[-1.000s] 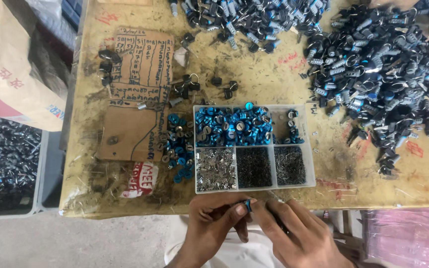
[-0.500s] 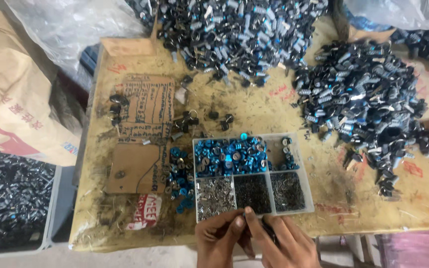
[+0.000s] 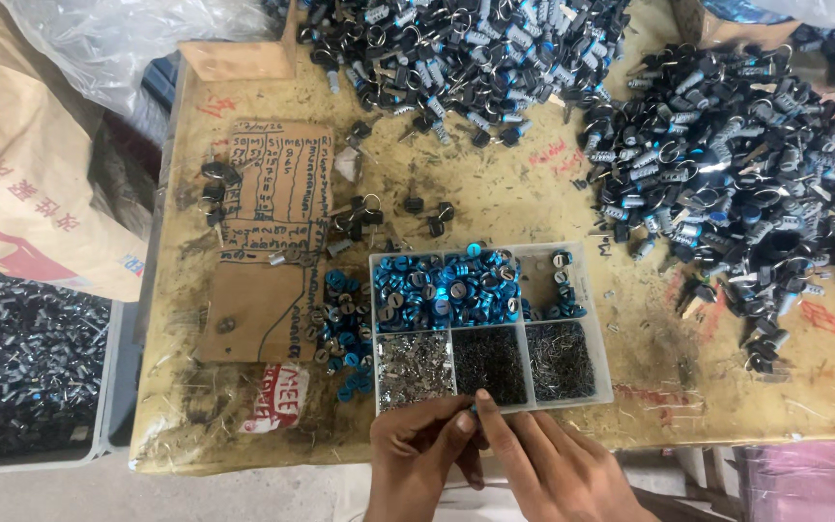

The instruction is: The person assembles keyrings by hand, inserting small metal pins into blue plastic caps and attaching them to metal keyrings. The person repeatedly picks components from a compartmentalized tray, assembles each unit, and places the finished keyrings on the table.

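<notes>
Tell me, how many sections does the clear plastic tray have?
5. The tray has two sections on top, a wide one with blue caps and a small one at right, and three below, with metal bits. None look hidden.

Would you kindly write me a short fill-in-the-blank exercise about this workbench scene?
1. The clear plastic organizer box holds blue caps in its largest ____ compartment.
2. The left hand and right hand meet at the box's ____ edge.
3. The cardboard sheet lies ____ of the box.

Missing words: top; near; left
</notes>
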